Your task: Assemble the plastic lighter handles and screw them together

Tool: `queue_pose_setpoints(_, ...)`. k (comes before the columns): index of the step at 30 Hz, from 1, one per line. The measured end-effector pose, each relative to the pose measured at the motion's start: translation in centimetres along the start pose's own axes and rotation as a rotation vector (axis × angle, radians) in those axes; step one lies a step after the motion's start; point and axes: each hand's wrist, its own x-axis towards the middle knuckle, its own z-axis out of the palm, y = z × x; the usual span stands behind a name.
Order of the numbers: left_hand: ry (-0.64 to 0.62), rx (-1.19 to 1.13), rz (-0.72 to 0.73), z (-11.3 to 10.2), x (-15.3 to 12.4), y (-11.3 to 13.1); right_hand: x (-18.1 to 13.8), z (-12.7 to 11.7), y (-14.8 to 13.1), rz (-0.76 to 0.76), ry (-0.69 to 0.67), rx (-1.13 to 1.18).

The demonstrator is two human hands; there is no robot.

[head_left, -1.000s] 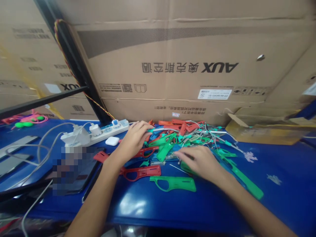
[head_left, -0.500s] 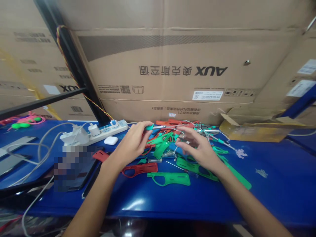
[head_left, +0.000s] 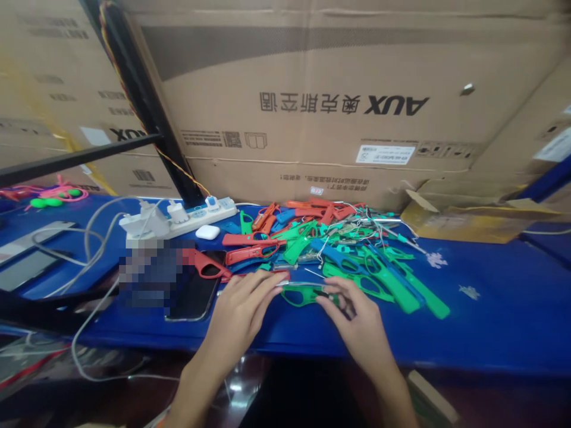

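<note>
My left hand (head_left: 247, 306) is closed, its thumb and fingertips pinching one end of a thin metal lighter tube (head_left: 282, 283). A thin pale wire (head_left: 307, 285) stretches from the tube to my right hand (head_left: 359, 312), whose fingers are curled and closed round its other end. My right fingers partly hide what they grip. Below the wire, a green lighter casing half (head_left: 300, 295) lies on the blue table. Just beyond both hands spreads a pile of green, red and blue casing halves (head_left: 334, 258), mixed with metal tubes and white wires.
An open cardboard box (head_left: 482, 226) stands at the right back. To the left are a power strip (head_left: 191, 223) with chargers, a white earphone case (head_left: 207, 232) and a dark phone (head_left: 190, 297). Large cartons (head_left: 312, 71) wall off the back. A black post (head_left: 151, 113) rises at left.
Both hands have come down and nearer the table's front edge, still holding the tube and wire between them. The camera view has tilted downward.
</note>
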Motion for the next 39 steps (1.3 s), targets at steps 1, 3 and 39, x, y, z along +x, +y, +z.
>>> queue_pose_setpoints(1,0.006,-0.015,-0.010,0.2,-0.4,0.0,-0.2,0.0,0.1,0.003,0.024,0.001)
queue_pose_setpoints(3,0.016,-0.062,-0.043,0.6,-1.1,-0.1,-0.2,-0.2,0.1,-0.011,0.036,-0.021)
queue_pose_setpoints(39,-0.193,-0.220,-0.050,1.9,-1.0,-2.8,-0.1,0.0,0.2,-0.248,-0.125,-0.327)
